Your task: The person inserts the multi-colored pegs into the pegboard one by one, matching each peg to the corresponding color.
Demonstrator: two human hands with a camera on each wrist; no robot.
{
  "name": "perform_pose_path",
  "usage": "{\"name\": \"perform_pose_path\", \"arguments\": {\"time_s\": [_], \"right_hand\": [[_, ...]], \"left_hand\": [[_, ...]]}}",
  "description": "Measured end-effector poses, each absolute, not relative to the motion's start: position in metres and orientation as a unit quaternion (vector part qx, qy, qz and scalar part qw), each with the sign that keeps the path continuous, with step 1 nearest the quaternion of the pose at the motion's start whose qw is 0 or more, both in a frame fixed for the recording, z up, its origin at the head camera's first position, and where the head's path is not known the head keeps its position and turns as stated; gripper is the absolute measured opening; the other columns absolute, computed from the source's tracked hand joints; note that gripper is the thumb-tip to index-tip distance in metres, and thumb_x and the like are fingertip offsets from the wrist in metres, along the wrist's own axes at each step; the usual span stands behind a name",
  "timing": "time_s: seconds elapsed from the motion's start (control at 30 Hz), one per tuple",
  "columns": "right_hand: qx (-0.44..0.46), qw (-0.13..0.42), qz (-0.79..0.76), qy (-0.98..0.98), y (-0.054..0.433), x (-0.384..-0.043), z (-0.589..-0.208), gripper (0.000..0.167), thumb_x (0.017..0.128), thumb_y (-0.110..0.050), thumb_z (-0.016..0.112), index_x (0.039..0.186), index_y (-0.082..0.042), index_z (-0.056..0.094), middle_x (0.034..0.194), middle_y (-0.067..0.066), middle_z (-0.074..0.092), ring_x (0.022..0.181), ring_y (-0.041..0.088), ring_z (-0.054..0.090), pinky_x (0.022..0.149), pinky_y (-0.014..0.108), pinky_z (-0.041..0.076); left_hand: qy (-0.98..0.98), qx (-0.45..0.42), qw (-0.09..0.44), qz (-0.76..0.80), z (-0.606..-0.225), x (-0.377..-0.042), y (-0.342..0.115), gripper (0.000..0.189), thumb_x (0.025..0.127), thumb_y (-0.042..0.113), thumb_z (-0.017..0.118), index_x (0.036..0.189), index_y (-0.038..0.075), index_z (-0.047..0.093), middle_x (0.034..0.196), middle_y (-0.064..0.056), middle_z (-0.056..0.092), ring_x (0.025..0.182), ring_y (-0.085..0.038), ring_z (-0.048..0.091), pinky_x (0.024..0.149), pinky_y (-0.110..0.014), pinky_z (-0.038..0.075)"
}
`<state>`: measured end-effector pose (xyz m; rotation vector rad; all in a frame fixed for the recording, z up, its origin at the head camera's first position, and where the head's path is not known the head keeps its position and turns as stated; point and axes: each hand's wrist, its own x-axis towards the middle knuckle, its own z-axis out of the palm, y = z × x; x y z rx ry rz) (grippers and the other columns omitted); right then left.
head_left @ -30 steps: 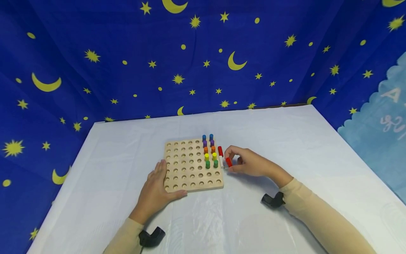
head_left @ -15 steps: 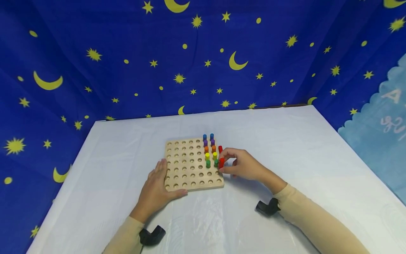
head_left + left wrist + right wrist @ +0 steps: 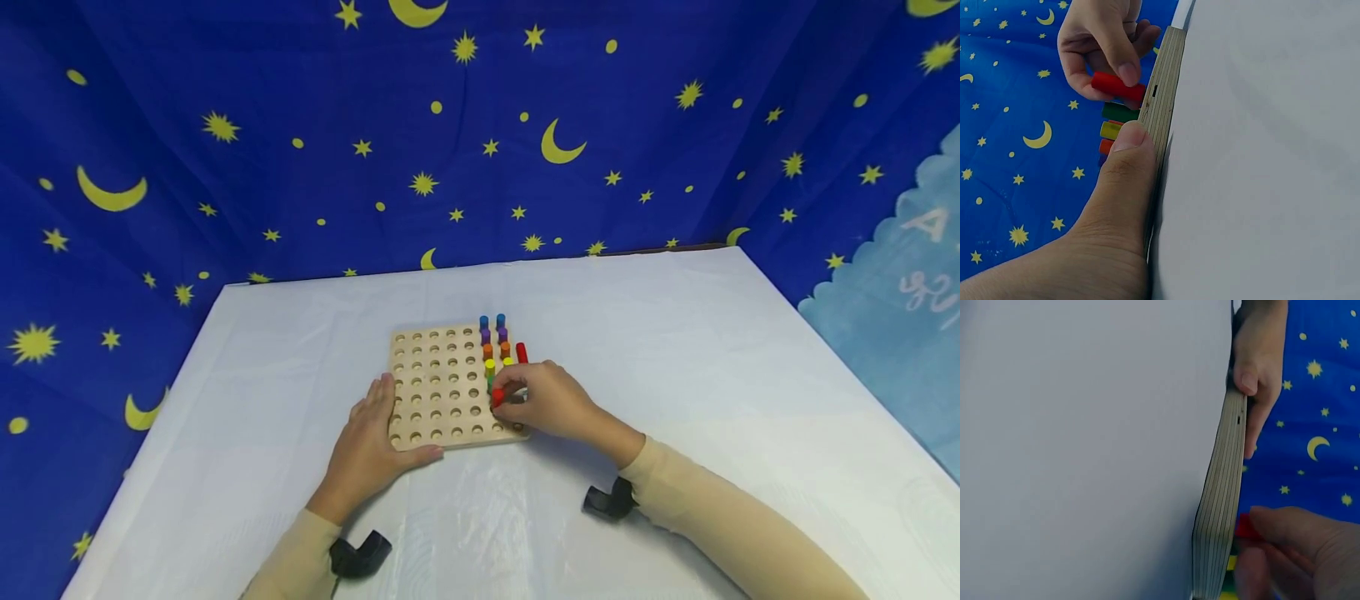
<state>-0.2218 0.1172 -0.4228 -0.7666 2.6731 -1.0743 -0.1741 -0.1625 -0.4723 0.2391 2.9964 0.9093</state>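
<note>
My right hand (image 3: 551, 400) pinches a red peg (image 3: 498, 397) between thumb and fingers over the wooden pegboard (image 3: 468, 444), in front of the left green peg. In the left wrist view this red peg (image 3: 1110, 85) stands upright from the board, its lower end against or in the surface; I cannot tell which. My left hand (image 3: 365, 437) rests at the board's front left corner, fingers along the left side and thumb on the front edge. Blue, purple, orange, yellow and green pegs (image 3: 490, 367) stand in two columns at the right; the right green one is hidden.
Another red peg (image 3: 522, 353) lies on the white table (image 3: 660, 333) just right of the board. Several bare holes fill the board's left and front. Behind the table hangs a blue cloth (image 3: 300, 100) with yellow moons and stars.
My right hand has carried the red peg left from the table beside the board to the board's right part, turning it upright on the way. The left hand has stayed in place.
</note>
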Motion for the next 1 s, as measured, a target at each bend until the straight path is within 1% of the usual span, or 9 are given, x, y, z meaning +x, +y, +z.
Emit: {"name": "perform_pose_path", "arguments": {"time_s": [0.03,0.1,0.27,0.4,0.63,0.7,0.9,1.0], "right_hand": [[-0.256,0.074,-0.352,0.897,0.116,-0.221,-0.423,0.015,0.082,-0.019,0.081,0.094,-0.021,0.072,0.088,-0.011,0.075,0.085,0.005,0.069,0.067,0.025,0.053],[-0.254,0.066,-0.345,0.901,0.114,-0.22,-0.423,0.014,0.081,-0.018,0.081,0.09,-0.022,0.072,0.086,-0.012,0.075,0.084,0.004,0.069,0.068,0.025,0.053],[-0.244,0.048,-0.33,0.911,0.11,-0.218,-0.42,0.013,0.079,-0.02,0.083,0.086,-0.022,0.072,0.082,-0.01,0.075,0.074,0.002,0.065,0.059,0.022,0.049],[-0.246,0.042,-0.317,0.915,0.108,-0.218,-0.419,0.012,0.079,-0.022,0.083,0.086,-0.021,0.073,0.079,-0.011,0.073,0.067,0.0,0.06,0.055,0.021,0.046],[-0.254,0.06,-0.316,0.912,0.111,-0.218,-0.418,0.012,0.08,-0.021,0.083,0.087,-0.022,0.074,0.082,-0.012,0.073,0.075,0.0,0.064,0.062,0.022,0.05],[-0.26,0.057,-0.316,0.911,0.111,-0.218,-0.418,0.011,0.08,-0.021,0.083,0.087,-0.021,0.075,0.082,-0.012,0.073,0.074,0.0,0.064,0.063,0.022,0.05],[-0.25,0.036,-0.299,0.92,0.108,-0.217,-0.417,0.012,0.078,-0.023,0.085,0.087,-0.021,0.077,0.078,-0.013,0.072,0.064,0.0,0.057,0.056,0.021,0.046],[-0.239,0.031,-0.29,0.926,0.106,-0.216,-0.417,0.013,0.077,-0.023,0.085,0.087,-0.021,0.078,0.077,-0.013,0.072,0.064,0.001,0.056,0.055,0.021,0.045]], "left_hand": [[0.954,0.077,-0.001,0.29,-0.472,-0.174,-0.162,0.139,0.064,0.077,0.075,0.158,-0.002,0.011,0.164,-0.022,0.016,0.153,-0.039,0.016,0.124,-0.055,0.02],[0.954,0.077,-0.003,0.291,-0.472,-0.175,-0.162,0.139,0.063,0.077,0.075,0.158,-0.002,0.011,0.164,-0.022,0.016,0.153,-0.039,0.017,0.124,-0.055,0.02],[0.953,0.077,-0.003,0.293,-0.471,-0.175,-0.162,0.14,0.062,0.078,0.075,0.158,-0.002,0.011,0.164,-0.022,0.016,0.153,-0.039,0.017,0.123,-0.056,0.021],[0.954,0.074,0.002,0.291,-0.471,-0.174,-0.162,0.14,0.062,0.079,0.074,0.158,-0.001,0.01,0.165,-0.021,0.016,0.153,-0.039,0.017,0.123,-0.056,0.021],[0.954,0.078,-0.005,0.289,-0.473,-0.173,-0.162,0.14,0.062,0.078,0.075,0.157,-0.003,0.012,0.164,-0.022,0.017,0.152,-0.04,0.018,0.122,-0.057,0.022],[0.954,0.079,-0.007,0.29,-0.473,-0.173,-0.163,0.14,0.062,0.078,0.075,0.157,-0.003,0.013,0.164,-0.023,0.017,0.152,-0.041,0.019,0.122,-0.058,0.022],[0.952,0.082,-0.011,0.293,-0.473,-0.174,-0.163,0.14,0.062,0.078,0.076,0.157,-0.004,0.012,0.164,-0.023,0.017,0.152,-0.041,0.018,0.123,-0.058,0.021],[0.952,0.083,-0.009,0.293,-0.473,-0.174,-0.163,0.141,0.062,0.078,0.075,0.157,-0.004,0.012,0.164,-0.023,0.017,0.152,-0.041,0.018,0.123,-0.057,0.02]]}}
